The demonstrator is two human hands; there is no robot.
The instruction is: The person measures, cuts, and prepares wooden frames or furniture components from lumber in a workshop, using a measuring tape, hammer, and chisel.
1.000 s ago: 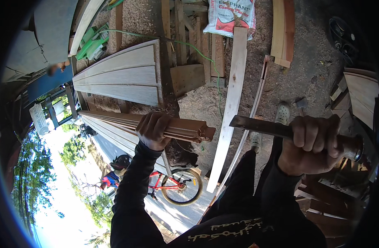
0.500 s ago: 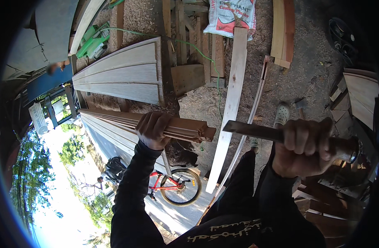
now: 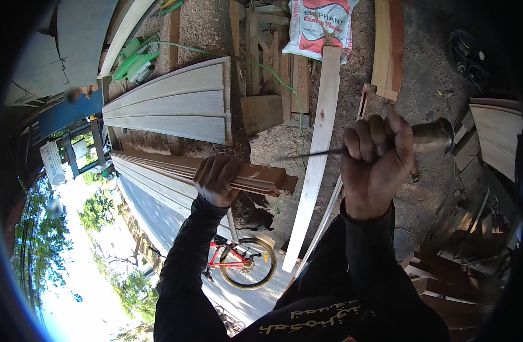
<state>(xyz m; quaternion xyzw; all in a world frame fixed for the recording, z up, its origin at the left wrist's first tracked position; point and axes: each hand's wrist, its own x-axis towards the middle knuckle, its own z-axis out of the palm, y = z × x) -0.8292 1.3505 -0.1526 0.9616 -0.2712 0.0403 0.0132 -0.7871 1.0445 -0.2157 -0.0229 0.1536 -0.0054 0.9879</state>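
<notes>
My left hand (image 3: 217,180) is wrapped round a long reddish-brown wooden moulding (image 3: 266,178) with a stepped profile. Its notched near end juts out to the right of my fist, and the far end runs off to the left over pale panels. In my right hand (image 3: 376,162) is a chisel (image 3: 433,137). The thick handle with its rounded metal end sticks out on the right; the thin blade points left, edge-on, toward the notched end of the moulding. A gap separates the blade tip from the wood.
A long pale plank (image 3: 324,125) reaches up to a red-and-white sack (image 3: 315,25). Grooved panels (image 3: 170,102), a green power tool (image 3: 135,60) and a green cord (image 3: 278,77) lie at the upper left. Below stands a red bicycle (image 3: 233,263). Wood offcuts (image 3: 489,131) pile up on the right.
My right hand has moved left and up with the chisel and turned over, so the blade now shows edge-on. The left hand keeps its grip on the moulding with little shift.
</notes>
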